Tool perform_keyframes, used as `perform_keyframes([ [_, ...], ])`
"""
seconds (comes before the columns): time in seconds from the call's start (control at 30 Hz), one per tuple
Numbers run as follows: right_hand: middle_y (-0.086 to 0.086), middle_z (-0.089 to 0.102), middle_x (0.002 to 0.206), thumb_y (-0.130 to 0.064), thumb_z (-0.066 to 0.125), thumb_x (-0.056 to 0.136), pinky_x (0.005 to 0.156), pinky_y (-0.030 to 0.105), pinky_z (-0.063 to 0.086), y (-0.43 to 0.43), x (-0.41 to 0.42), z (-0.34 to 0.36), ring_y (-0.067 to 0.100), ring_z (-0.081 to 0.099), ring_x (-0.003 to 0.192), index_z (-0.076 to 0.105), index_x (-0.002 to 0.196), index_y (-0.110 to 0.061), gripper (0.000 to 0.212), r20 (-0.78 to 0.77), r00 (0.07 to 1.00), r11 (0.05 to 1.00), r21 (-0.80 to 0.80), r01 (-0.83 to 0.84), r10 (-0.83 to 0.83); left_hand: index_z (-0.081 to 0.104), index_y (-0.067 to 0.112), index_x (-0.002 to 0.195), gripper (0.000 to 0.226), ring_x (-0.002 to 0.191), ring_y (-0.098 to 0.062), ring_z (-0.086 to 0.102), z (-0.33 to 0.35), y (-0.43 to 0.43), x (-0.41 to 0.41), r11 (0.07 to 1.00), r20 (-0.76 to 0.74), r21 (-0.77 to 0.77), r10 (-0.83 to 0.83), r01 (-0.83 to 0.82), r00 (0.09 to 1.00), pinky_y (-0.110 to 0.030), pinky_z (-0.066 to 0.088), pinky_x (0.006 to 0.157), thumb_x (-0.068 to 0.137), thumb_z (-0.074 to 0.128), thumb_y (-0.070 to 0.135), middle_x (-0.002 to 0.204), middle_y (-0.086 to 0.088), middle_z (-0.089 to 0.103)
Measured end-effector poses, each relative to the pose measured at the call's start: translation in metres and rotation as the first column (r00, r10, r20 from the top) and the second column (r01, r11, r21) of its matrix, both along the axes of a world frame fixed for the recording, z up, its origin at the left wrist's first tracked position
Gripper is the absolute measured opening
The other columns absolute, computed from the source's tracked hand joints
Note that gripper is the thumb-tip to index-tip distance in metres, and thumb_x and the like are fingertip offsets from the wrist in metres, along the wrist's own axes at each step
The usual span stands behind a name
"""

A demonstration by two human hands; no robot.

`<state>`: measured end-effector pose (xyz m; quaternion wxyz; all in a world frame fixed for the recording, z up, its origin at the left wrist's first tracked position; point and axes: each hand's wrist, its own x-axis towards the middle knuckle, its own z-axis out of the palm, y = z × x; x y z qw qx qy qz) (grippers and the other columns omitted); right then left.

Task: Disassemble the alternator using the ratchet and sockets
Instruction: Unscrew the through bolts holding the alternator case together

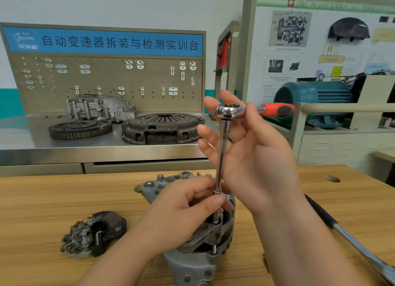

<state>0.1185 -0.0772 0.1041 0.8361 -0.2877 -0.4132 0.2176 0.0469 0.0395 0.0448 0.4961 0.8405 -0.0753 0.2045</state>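
Note:
The grey alternator (pixel 192 266) stands on the wooden table (pixel 42 200) at the bottom centre. A chrome ratchet (pixel 229 111) with an orange handle sits on a long vertical extension bar (pixel 221 164) whose lower end reaches a bolt on the housing. My left hand (pixel 181 213) pinches the lower part of the extension just above the alternator. My right hand (pixel 252 149) holds the ratchet head between thumb and fingertips, the other fingers spread beside the bar.
A removed rectifier and black regulator part (pixel 94 234) lies on the table to the left. A long black-handled breaker bar (pixel 346 236) lies at the right. Behind, a steel bench carries a flywheel (pixel 80 129), a clutch cover (pixel 162 127) and a gearbox housing (pixel 100 108).

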Motion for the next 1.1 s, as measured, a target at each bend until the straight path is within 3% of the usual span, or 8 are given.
perform_keyframes([
  [0.13, 0.001, 0.074, 0.105, -0.034, 0.06, 0.088, 0.08, 0.028, 0.055, 0.0013, 0.0024, -0.0046, 0.019, 0.071, 0.091, 0.068, 0.111, -0.029, 0.025, 0.162, 0.953, 0.967, 0.042, 0.252, -0.255, 0.072, 0.026, 0.088, 0.009, 0.085, -0.003, 0.071, -0.0018, 0.0006, 0.0015, 0.999, 0.013, 0.004, 0.049, -0.05, 0.999, -0.026, 0.053, 0.084, 0.088, 0.064, 0.026, 0.082, 0.012, 0.077],
  [0.27, -0.013, 0.069, 0.118, -0.036, 0.06, 0.087, 0.098, 0.029, 0.048, 0.0015, 0.0001, -0.0077, 0.008, 0.063, 0.114, 0.066, 0.108, -0.043, 0.023, 0.459, 0.616, 0.749, 0.196, 0.633, -0.64, 0.073, 0.025, 0.086, 0.009, 0.085, -0.013, 0.073, -0.0028, -0.0004, 0.0031, 0.995, 0.023, -0.04, 0.092, -0.091, 0.996, -0.041, 0.055, 0.088, 0.08, 0.073, 0.032, 0.082, 0.005, 0.077],
  [0.4, -0.005, 0.071, 0.118, -0.036, 0.051, 0.093, 0.089, 0.031, 0.056, 0.0036, -0.0033, -0.0036, 0.021, 0.071, 0.099, 0.061, 0.116, -0.027, 0.027, 0.192, 0.951, 0.97, 0.034, 0.24, -0.242, 0.07, 0.034, 0.095, 0.016, 0.091, -0.009, 0.071, -0.0006, -0.0012, 0.001, 1.0, 0.016, 0.005, 0.021, -0.021, 1.0, -0.033, 0.054, 0.088, 0.085, 0.057, 0.033, 0.09, 0.009, 0.077],
  [0.47, -0.001, 0.072, 0.115, -0.043, 0.045, 0.094, 0.086, 0.032, 0.056, 0.0024, -0.0032, -0.0015, 0.024, 0.072, 0.096, 0.059, 0.119, -0.021, 0.036, 0.071, 0.993, 0.995, -0.022, 0.098, -0.096, 0.07, 0.037, 0.097, 0.02, 0.092, -0.007, 0.07, 0.0, -0.0013, 0.0, 1.0, 0.009, 0.019, 0.01, -0.01, 1.0, -0.028, 0.052, 0.087, 0.088, 0.053, 0.029, 0.091, 0.011, 0.076],
  [0.6, -0.003, 0.073, 0.112, -0.042, 0.05, 0.093, 0.089, 0.032, 0.055, 0.0035, -0.0028, -0.004, 0.018, 0.07, 0.1, 0.064, 0.113, -0.029, 0.027, 0.156, 0.942, 0.954, 0.004, 0.3, -0.297, 0.072, 0.023, 0.093, 0.018, 0.088, -0.008, 0.071, -0.001, -0.0004, 0.0015, 0.999, 0.033, -0.019, 0.047, -0.046, 0.998, -0.03, 0.05, 0.086, 0.082, 0.06, 0.029, 0.085, 0.009, 0.077],
  [0.73, -0.025, 0.071, 0.097, -0.032, 0.06, 0.089, 0.097, 0.019, 0.047, 0.0031, -0.0056, -0.0053, 0.004, 0.065, 0.107, 0.074, 0.096, -0.03, 0.016, 0.437, 0.663, 0.77, 0.12, 0.627, -0.607, 0.072, 0.018, 0.091, 0.024, 0.083, -0.014, 0.073, -0.0027, 0.0012, 0.0027, 0.994, 0.042, -0.07, 0.081, -0.078, 0.996, -0.041, 0.055, 0.089, 0.076, 0.073, 0.037, 0.081, 0.002, 0.077],
  [0.9, -0.001, 0.074, 0.109, -0.045, 0.049, 0.089, 0.088, 0.031, 0.057, 0.0029, -0.0045, -0.0023, 0.023, 0.073, 0.095, 0.064, 0.114, -0.02, 0.039, 0.086, 0.978, 0.981, -0.014, 0.191, -0.189, 0.07, 0.028, 0.096, 0.017, 0.091, -0.008, 0.071, 0.0004, -0.0025, 0.0005, 1.0, 0.025, -0.004, 0.025, -0.025, 0.999, -0.024, 0.053, 0.085, 0.087, 0.056, 0.029, 0.091, 0.008, 0.076],
  [1.1, -0.009, 0.073, 0.111, -0.037, 0.062, 0.087, 0.098, 0.034, 0.052, 0.004, -0.0054, -0.0043, 0.01, 0.067, 0.106, 0.067, 0.111, -0.03, 0.026, 0.241, 0.859, 0.889, 0.053, 0.454, -0.453, 0.068, 0.026, 0.09, 0.02, 0.073, 0.007, 0.067, -0.0001, -0.0038, -0.0007, 0.996, 0.042, 0.036, 0.081, -0.082, 0.996, -0.006, 0.046, 0.07, 0.094, 0.06, 0.008, 0.074, 0.018, 0.073],
])
